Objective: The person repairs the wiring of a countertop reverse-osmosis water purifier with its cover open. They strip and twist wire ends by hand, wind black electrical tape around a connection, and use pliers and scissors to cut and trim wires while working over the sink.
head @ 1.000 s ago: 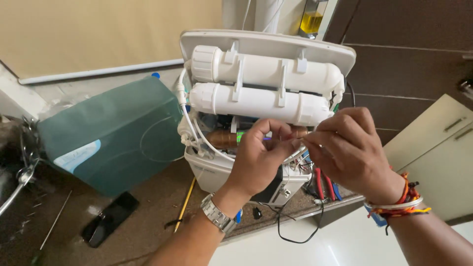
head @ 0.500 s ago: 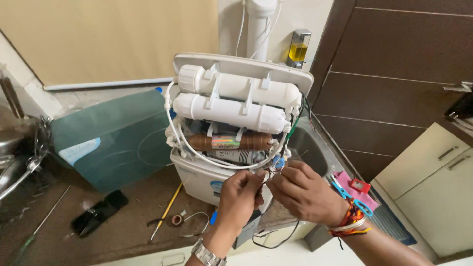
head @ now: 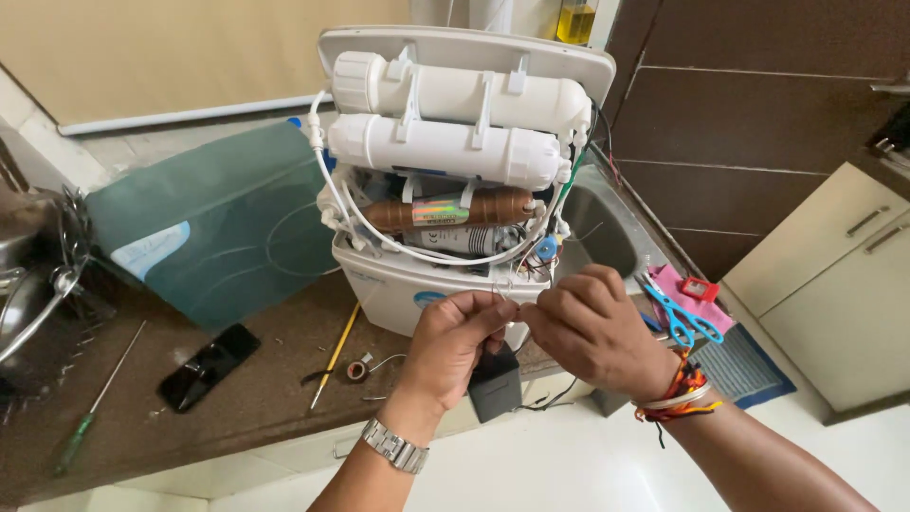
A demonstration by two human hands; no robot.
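Single head-worn view, looking down and forward from above the left hand (head: 453, 338) and right hand (head: 592, 327), close to them, facing the opened purifier (head: 455, 180) on the brown surface (head: 237, 398), wall behind, floor at lower right

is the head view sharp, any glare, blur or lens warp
Head view: even daylight, mostly sharp; the left hand and right hand are crisp, no motion blur. Soft sheen on the white filter cylinders. Wide-angle warp bends the cabinet edges at the right.
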